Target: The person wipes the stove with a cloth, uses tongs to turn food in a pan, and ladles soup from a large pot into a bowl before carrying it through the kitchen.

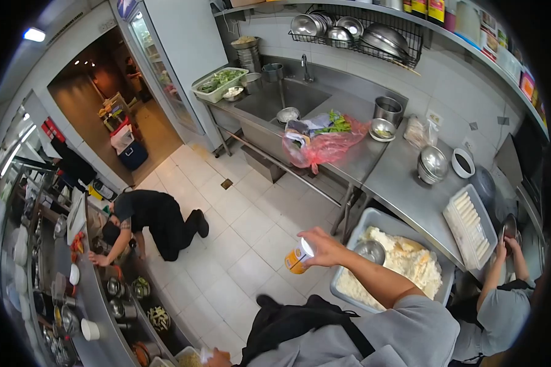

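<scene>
My right hand [324,247] is closed around a small canister [299,257] with a white end and an orange-and-white label. It holds the canister tilted over the tiled floor, left of a grey tub [338,282]. Pale, crumbly white food [404,263] fills the tub, and a metal bowl [370,251] rests in it. At the bottom edge, my left hand [219,358] is partly cut off. Its fingers close on a small white object [206,355] whose kind I cannot make out, beside a container of pale yellowish bits [188,358].
A person in black [156,223] kneels by the counter on the left. Another person's hands [509,240] work at far right. A red plastic bag with greens [327,144] lies by the sink [281,101]. A tray of white rolls [470,226] stands on the right counter.
</scene>
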{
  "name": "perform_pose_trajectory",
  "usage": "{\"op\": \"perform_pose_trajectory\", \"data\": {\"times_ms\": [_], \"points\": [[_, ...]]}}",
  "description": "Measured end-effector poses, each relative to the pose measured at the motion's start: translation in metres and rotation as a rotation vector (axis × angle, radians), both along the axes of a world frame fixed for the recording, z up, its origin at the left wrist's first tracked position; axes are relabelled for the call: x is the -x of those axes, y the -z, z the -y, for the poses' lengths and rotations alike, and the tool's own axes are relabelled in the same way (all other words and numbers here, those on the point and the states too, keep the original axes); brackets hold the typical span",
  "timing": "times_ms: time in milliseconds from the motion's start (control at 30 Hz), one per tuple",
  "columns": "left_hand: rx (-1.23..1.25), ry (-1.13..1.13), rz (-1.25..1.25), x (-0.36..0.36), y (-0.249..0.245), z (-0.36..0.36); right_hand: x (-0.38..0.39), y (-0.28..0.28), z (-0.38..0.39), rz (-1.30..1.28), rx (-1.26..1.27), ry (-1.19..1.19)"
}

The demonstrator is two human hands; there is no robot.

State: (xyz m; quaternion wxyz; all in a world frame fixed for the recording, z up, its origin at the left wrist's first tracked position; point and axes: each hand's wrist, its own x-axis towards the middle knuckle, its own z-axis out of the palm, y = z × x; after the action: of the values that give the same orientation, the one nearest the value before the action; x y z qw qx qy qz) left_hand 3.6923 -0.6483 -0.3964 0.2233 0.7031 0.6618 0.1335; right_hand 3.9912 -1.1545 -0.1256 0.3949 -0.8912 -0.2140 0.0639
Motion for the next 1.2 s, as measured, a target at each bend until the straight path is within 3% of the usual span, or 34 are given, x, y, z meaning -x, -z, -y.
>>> {"op": "perform_pose_trajectory", "data": {"times_ms": [67, 167, 333, 367, 400, 467, 500, 533, 567, 600, 633, 733, 900, 1000, 1100, 1133, 1167, 1200], "points": [[0.072, 0.13, -0.168, -0.022, 0.017, -0.006, -0.043, 0.0, -0.014, -0.097, -0.043, 0.034], [0.153, 0.313, -0.335, -0.078, 0.035, -0.023, -0.103, 0.027, -0.021, -0.005, 0.024, 0.109], [0.15, 0.633, -0.354, -0.253, 0.036, -0.084, -0.171, 0.027, -0.014, 0.011, 0.113, 0.328], [0.077, 0.787, -0.328, -0.302, 0.039, -0.104, -0.186, 0.015, -0.02, 0.005, 0.084, 0.391], [-0.124, 1.083, -0.325, -0.358, 0.039, -0.126, -0.201, 0.003, -0.024, 0.023, 0.08, 0.41], [-0.438, 1.359, -0.114, -0.476, 0.039, -0.154, -0.215, -0.024, -0.032, -0.069, -0.05, 0.671], [-0.198, 1.0, 0.283, -0.539, 0.028, -0.136, -0.224, -0.025, -0.03, 0.07, -0.042, 0.693], [-0.024, 1.046, 0.453, -0.607, 0.004, -0.125, -0.234, -0.029, -0.028, 0.063, -0.045, 0.713], [0.104, 1.133, 0.531, -0.669, -0.056, -0.096, -0.247, -0.038, -0.026, 0.062, -0.145, 0.734], [0.147, 1.063, 0.53, -0.72, -0.109, -0.056, -0.264, -0.048, -0.022, 0.069, -0.246, 0.749], [0.166, 1.227, 0.763, -0.779, -0.112, -0.045, -0.281, -0.058, -0.018, 0.045, -0.345, 0.738], [0.386, 1.245, 0.943, -0.885, -0.203, 0.043, -0.337, -0.106, -0.01, 0.114, -0.457, 0.792], [0.456, 1.35, 1.152, -0.983, -0.265, 0.125, -0.462, -0.138, 0.033, 0.34, -0.477, 0.67], [0.435, 1.416, 1.13, -1.048, -0.261, 0.103, -0.543, -0.159, 0.045, 0.449, -0.561, 0.654], [0.602, 1.3, 1.099, -1.073, -0.296, 0.077, -0.611, -0.177, 0.047, 0.428, -0.568, 0.623], [0.529, 1.242, 1.213, -1.078, -0.306, 0.077, -0.63, -0.183, 0.043, 0.372, -0.593, 0.63], [0.517, 1.227, 1.291, -1.098, -0.293, 0.062, -0.65, -0.181, 0.045, 0.524, -0.459, 0.63], [0.462, 1.296, 1.194, -1.092, -0.326, 0.07, -0.667, -0.178, 0.049, 0.659, -0.312, 0.637]]}}
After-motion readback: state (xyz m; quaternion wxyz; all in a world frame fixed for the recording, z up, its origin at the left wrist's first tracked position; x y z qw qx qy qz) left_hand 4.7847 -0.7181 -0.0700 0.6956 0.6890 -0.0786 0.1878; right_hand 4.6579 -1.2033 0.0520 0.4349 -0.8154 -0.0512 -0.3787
